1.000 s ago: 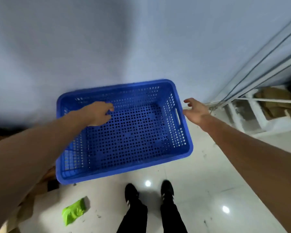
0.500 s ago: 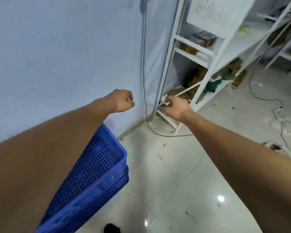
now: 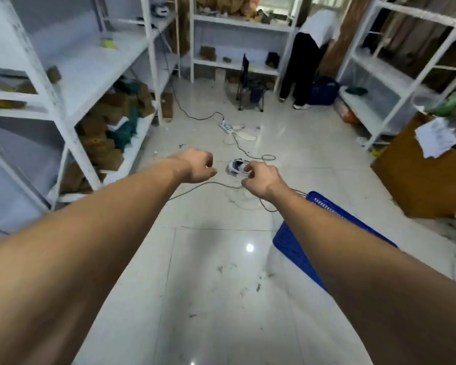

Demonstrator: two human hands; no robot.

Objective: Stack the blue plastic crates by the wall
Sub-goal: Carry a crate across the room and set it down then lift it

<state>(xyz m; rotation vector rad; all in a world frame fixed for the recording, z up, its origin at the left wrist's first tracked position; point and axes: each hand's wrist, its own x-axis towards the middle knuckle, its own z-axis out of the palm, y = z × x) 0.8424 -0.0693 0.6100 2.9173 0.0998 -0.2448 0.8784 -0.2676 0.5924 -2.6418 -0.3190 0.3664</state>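
A blue plastic crate (image 3: 294, 241) lies on the tiled floor at the right, mostly hidden behind my right forearm; only its near corner and a slotted rim show. My left hand (image 3: 198, 165) is stretched forward in mid-air with the fingers curled in, holding nothing. My right hand (image 3: 262, 179) hangs beside it, fingers loosely curled and empty, above and left of the crate. Neither hand touches the crate. The stack by the wall is out of view.
White metal shelving (image 3: 69, 143) lines the left side, with boxes on its low shelf. Cables and a power strip (image 3: 227, 126) trail across the floor ahead, near a white headset (image 3: 236, 167). A cardboard box (image 3: 421, 180) stands at right. A person (image 3: 304, 59) stands at the far shelves.
My view has swung away from the wall and the stacked crates into the room. Both hands have left the crate and now hang empty in front of me.
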